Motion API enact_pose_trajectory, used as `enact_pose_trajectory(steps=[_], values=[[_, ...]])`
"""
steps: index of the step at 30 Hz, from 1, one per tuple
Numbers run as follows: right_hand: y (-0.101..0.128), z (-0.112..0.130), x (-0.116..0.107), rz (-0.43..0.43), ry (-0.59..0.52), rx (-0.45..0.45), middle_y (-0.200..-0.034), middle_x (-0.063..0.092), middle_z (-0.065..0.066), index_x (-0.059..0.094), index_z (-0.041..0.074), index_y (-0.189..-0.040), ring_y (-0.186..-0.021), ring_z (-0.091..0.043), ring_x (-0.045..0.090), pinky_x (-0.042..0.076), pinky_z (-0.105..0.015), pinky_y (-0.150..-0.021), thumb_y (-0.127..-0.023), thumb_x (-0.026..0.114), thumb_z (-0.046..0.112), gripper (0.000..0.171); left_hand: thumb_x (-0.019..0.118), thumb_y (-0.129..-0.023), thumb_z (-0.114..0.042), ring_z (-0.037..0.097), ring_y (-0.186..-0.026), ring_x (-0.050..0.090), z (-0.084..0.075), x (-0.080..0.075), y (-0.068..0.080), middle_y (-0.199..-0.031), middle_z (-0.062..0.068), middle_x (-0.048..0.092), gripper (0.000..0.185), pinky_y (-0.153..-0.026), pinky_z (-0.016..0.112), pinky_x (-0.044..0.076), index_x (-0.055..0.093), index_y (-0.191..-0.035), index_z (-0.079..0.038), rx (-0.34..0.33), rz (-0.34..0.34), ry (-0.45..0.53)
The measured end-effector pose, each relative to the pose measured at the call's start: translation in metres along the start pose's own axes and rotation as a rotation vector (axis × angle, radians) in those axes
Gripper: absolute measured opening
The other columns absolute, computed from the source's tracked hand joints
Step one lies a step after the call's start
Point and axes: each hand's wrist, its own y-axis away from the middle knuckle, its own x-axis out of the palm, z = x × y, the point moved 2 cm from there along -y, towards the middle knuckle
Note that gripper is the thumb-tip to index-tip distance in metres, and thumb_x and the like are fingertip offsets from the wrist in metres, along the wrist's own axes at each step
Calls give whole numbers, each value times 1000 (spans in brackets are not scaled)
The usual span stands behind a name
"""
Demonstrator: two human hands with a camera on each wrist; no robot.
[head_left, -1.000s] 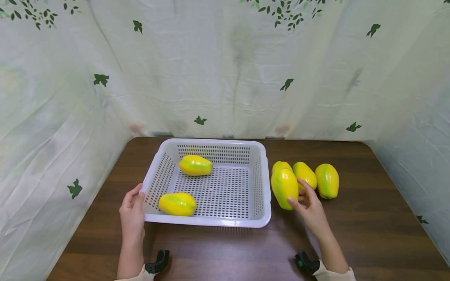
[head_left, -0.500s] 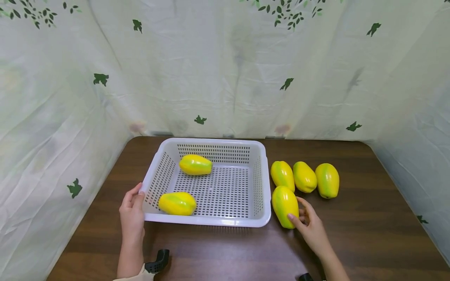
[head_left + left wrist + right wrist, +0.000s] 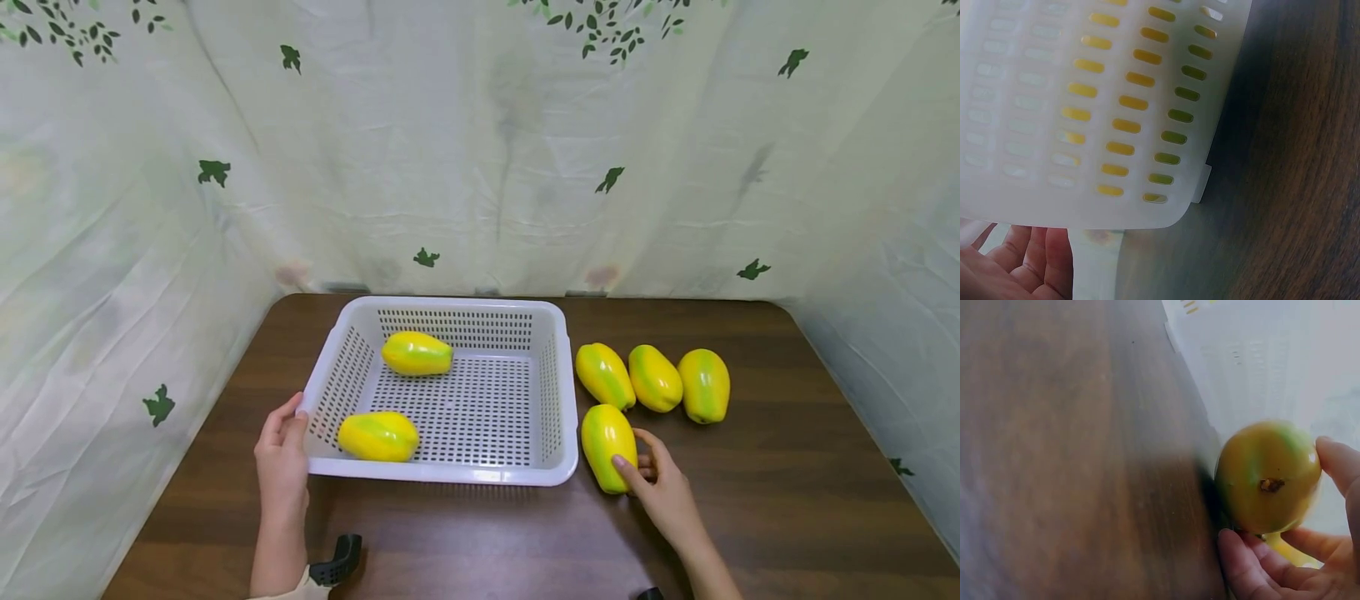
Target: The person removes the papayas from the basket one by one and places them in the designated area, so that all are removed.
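In the head view, my left hand grips the left rim of a white perforated plastic basket. The left wrist view has that hand's fingers beside the basket wall, with yellow and green showing through its slots. My right hand holds a yellow-green papaya between thumb and fingers, just right of the basket. Its blossom or stem end faces the right wrist camera, the thumb on one side and the fingers below. Inside the basket lie a rear papaya and a front papaya.
Behind the right hand, a left papaya, a middle papaya and a right papaya lie in a row on the dark wooden table. A pale leaf-print curtain hangs behind and around the table.
My right hand has brought its papaya towards the table's front, away from the row. The row's left papaya has turned and the other two have shifted slightly right. The left hand and basket stay put.
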Motion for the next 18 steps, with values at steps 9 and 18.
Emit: enact_pose_trajectory(steps=[9, 18], values=[[1, 4, -3, -6, 27, -22, -108, 55, -18, 34, 10, -132, -86, -24, 53, 46, -30, -64, -85, 58, 43, 63, 48, -86, -50, 19, -106, 47, 3, 0, -1, -126, -7, 48, 41, -92, 40, 39, 50, -125, -36, -7, 1, 5], [0, 9, -11, -98, 22, -165, -111, 50, -19, 37, 2, -130, -96, -29, 52, 45, -40, -78, -86, 60, 32, 59, 48, -87, -49, 19, -106, 47, 2, -1, -1, -126, -6, 48, 43, -93, 42, 38, 50, -126, -33, -1, 1, 6]])
